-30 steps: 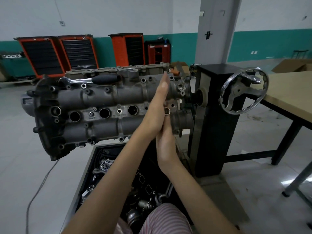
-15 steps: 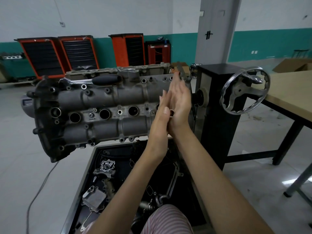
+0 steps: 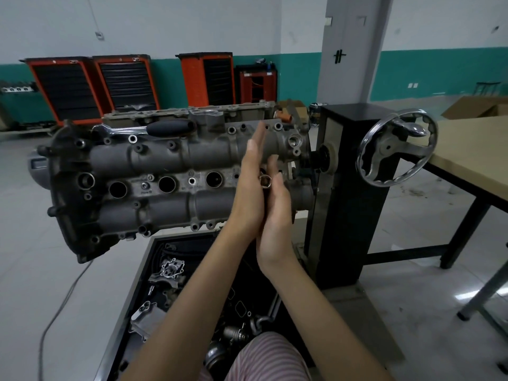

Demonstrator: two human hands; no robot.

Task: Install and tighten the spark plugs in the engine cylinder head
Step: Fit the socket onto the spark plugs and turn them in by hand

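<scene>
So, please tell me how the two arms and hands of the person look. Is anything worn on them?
Both forearms are bare up to the frame edge, with no sleeves showing. The left hand and the right hand wear no gloves, and I see no watch or bracelet at the wrists. Striped pink and white cloth shows at the bottom, below the arms.

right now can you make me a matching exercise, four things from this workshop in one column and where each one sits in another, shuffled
Things:
1. black-handled chrome ratchet
2. spoked silver metal handwheel
3. orange and black tool cabinets
4. black tray of loose engine parts

Places:
A. along the teal-banded back wall
B. lying on top of the grey cylinder head
C. on the floor beneath the cylinder head
D. on the side of the black stand

Pairs: 1-B, 2-D, 3-A, 4-C
</scene>
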